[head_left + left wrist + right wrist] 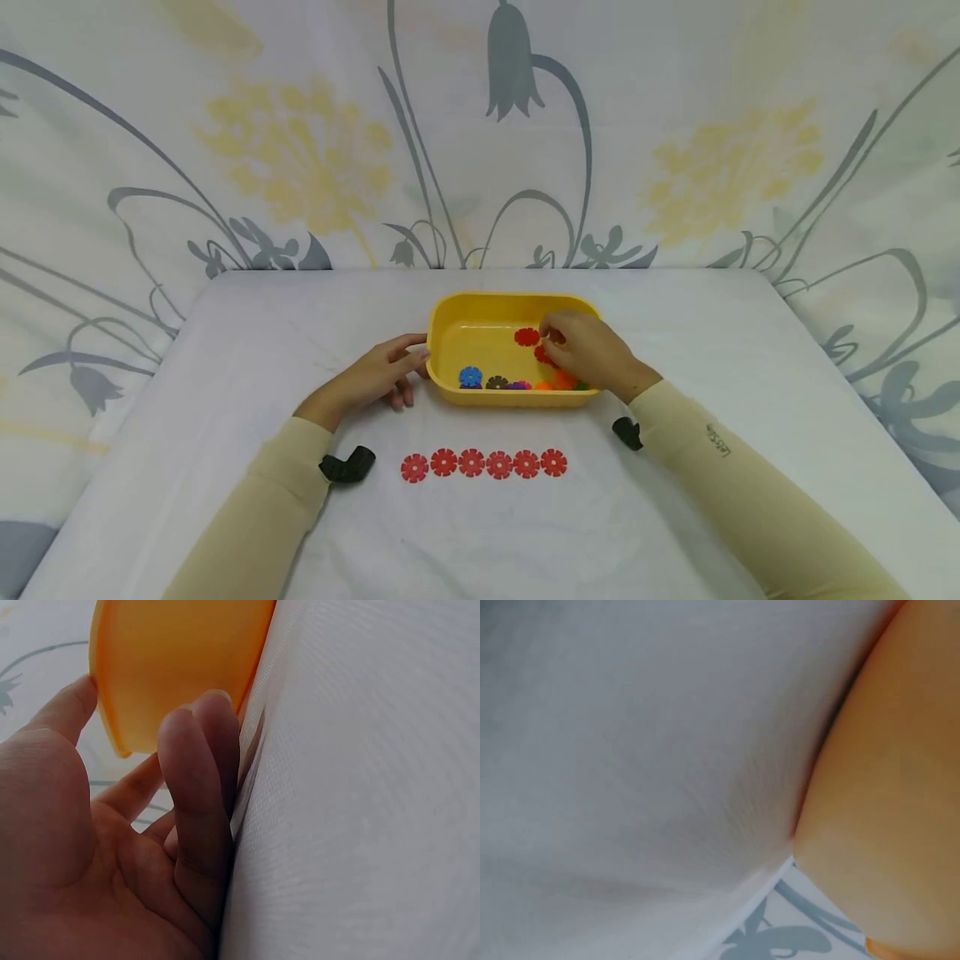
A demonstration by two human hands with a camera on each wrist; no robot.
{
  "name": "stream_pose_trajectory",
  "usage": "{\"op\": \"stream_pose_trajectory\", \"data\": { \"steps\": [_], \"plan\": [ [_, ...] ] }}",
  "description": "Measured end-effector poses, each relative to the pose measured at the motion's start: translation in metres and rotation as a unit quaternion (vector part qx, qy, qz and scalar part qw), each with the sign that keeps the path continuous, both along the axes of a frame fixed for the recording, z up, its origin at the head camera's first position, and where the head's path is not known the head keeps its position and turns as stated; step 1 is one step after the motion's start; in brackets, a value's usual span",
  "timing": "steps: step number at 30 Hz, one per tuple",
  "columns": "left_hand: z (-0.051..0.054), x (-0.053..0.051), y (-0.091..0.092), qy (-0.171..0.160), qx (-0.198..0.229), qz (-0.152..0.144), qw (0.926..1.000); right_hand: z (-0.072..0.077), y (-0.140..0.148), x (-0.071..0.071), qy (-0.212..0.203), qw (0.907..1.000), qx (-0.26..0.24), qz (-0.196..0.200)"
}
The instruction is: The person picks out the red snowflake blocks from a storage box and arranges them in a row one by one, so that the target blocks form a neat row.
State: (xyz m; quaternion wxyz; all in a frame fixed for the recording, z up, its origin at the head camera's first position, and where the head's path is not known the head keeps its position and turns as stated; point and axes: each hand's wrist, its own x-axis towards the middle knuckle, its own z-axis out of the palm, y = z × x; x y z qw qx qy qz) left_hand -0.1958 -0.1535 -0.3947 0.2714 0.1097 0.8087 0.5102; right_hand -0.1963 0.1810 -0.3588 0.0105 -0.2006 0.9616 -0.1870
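Observation:
A yellow plastic tray (480,398) stands on the white cloth, with several flower-shaped discs inside. My left hand (378,375) touches its left end, thumb against the rim and the other fingers low beside the wall. In the left wrist view those fingers (191,772) look mostly straight. My right hand (592,350) reaches into the tray's right side, fingers bent above the discs. One red disc (527,337) lies just left of its fingertips; another red disc (543,356) is partly covered by them. Whether they pinch a disc is hidden. The right wrist view shows only the tray's outer wall (892,787).
A row of several red discs (498,465) lies on the cloth in front of the tray. Inside are a blue disc (470,377), a dark brown disc (497,382) and orange discs (564,380). A flower-patterned curtain (465,167) hangs behind the table.

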Motion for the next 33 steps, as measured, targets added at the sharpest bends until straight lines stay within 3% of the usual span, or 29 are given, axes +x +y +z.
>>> {"op": "stream_pose_trajectory", "data": {
  "steps": [5, 10, 15, 18, 23, 28, 33],
  "plan": [
    [-0.002, 0.002, 0.0, 0.002, 0.0, -0.001, 1.0, 0.002, -0.001, -0.003, -0.019, 0.9998, -0.011, 0.004],
    [-0.004, 0.004, -0.002, 0.001, 0.003, 0.0, 1.0, 0.003, -0.004, -0.009, -0.071, 0.9973, -0.019, 0.005],
    [-0.001, 0.003, -0.002, 0.002, -0.003, 0.004, 1.0, 0.005, -0.007, -0.015, -0.11, 0.9936, 0.015, 0.017],
    [-0.001, 0.002, -0.002, 0.004, -0.001, 0.003, 1.0, 0.008, -0.01, -0.019, -0.113, 0.9922, 0.043, 0.029],
    [-0.005, 0.003, 0.001, -0.001, 0.001, 0.004, 1.0, -0.002, -0.013, -0.025, -0.116, 0.9911, 0.059, 0.029],
    [-0.002, 0.001, 0.004, -0.001, -0.006, 0.006, 1.0, -0.005, -0.011, -0.028, -0.118, 0.992, 0.043, 0.011],
    [0.0, -0.001, 0.0, -0.003, -0.009, 0.009, 0.9999, -0.001, -0.015, -0.032, -0.152, 0.9883, 0.015, 0.007]
  ]
}}
